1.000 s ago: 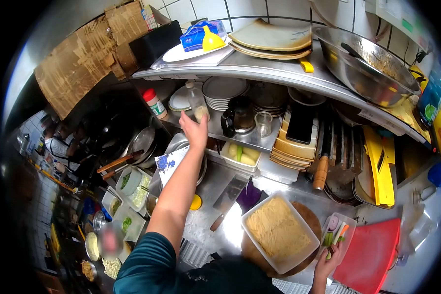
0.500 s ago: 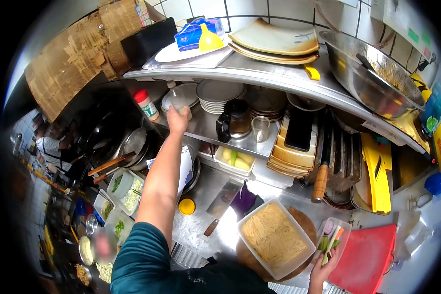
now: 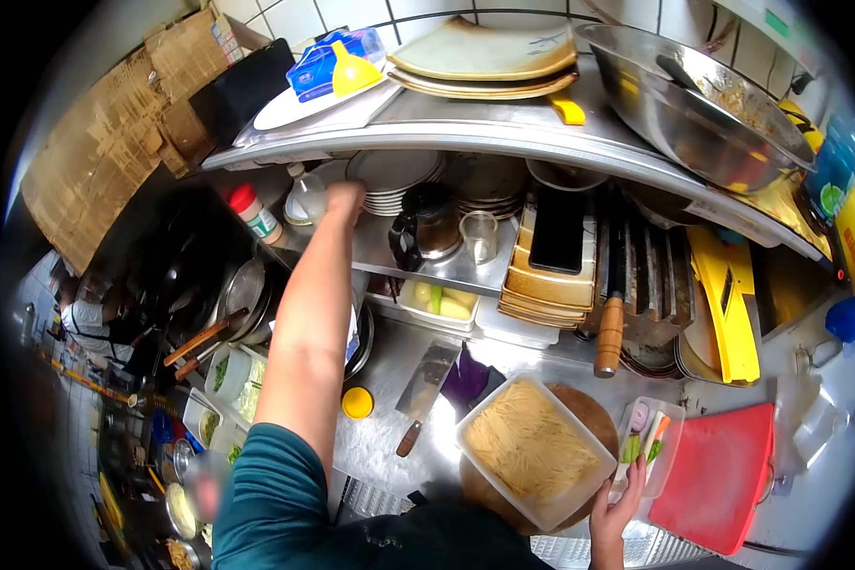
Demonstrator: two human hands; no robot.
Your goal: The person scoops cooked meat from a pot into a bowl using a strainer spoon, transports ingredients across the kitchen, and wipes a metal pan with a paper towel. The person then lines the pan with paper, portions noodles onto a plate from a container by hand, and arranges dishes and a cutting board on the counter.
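Note:
My left hand reaches onto the middle shelf, at the left edge of a stack of white plates. Its fingers are hidden behind the hand. Just left of it stands a clear plastic bottle. At the lower right, my right hand has its fingers stretched out and apart, between a container of noodle-like yellowish strips and a smaller clear tub. The fingertips meet the tub's left side; the thumb is by the larger container's rim. Green, orange and purplish vegetable pieces lie in the tub.
A cleaver, purple cabbage and a yellow lid lie on the steel counter. A red cutting board is at right. Above are a glass pot, a phone and a steel bowl. Another person stands far left.
My left hand has let go of the bottle and shifted right to the plates. My right hand's fingers have straightened at the tub. The whole view has shifted.

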